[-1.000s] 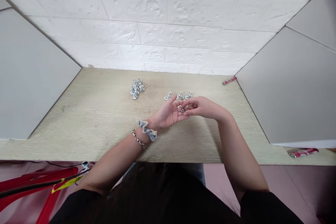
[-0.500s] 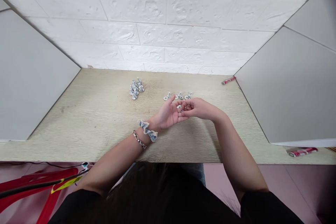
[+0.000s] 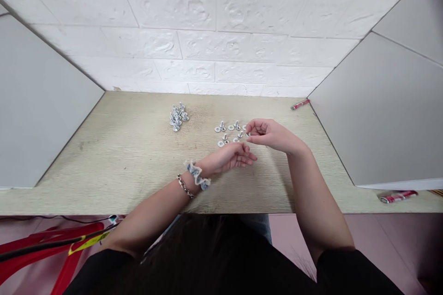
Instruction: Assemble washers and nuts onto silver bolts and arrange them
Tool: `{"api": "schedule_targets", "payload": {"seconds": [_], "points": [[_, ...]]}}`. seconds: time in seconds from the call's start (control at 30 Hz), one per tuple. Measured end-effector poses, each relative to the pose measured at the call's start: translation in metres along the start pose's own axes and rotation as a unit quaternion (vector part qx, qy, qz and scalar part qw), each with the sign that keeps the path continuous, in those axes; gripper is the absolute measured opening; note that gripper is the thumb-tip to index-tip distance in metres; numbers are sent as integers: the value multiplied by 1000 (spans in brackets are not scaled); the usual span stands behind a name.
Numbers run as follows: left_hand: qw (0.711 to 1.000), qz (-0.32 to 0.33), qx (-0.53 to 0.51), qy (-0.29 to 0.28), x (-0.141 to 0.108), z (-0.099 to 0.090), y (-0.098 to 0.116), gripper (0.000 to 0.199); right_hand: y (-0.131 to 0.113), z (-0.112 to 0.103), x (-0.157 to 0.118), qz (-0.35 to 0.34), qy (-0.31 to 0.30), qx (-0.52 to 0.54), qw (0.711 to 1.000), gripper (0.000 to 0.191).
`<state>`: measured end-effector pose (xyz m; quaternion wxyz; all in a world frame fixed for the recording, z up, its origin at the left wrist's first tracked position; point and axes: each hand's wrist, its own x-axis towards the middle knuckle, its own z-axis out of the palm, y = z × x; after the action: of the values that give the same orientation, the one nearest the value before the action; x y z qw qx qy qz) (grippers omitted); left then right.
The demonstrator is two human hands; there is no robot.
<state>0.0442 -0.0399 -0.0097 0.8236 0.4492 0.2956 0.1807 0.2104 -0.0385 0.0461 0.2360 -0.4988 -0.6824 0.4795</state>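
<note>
Silver bolts with washers (image 3: 222, 127) are standing in a loose group, with a tighter cluster of bolts (image 3: 178, 117) to the left on the pale woodgrain desktop (image 3: 104, 156). The hands are separating: the left hand (image 3: 230, 156) is drawing back, relaxed and curled, while the right hand (image 3: 270, 134) is hovering beside the nearest bolt, whether gripping anything unclear.

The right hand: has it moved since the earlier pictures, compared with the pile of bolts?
Yes. The right hand has moved toward the white brick wall and slightly rightward, judged against the pile of bolts.
</note>
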Motion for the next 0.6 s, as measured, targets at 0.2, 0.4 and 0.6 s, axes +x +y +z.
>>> {"api": "schedule_targets", "payload": {"seconds": [0.2, 0.4, 0.6], "points": [[825, 194, 531, 7, -5, 10, -11, 19, 22, 1, 10, 72, -15, -174, 982, 11], [690, 258, 676, 2, -2, 5, -17, 24, 35, 10, 21, 97, 1, -263, 960, 9], [645, 273, 714, 15, 0, 7, -18, 24, 34, 16, 23, 94, 33, -250, 963, 13]]}}
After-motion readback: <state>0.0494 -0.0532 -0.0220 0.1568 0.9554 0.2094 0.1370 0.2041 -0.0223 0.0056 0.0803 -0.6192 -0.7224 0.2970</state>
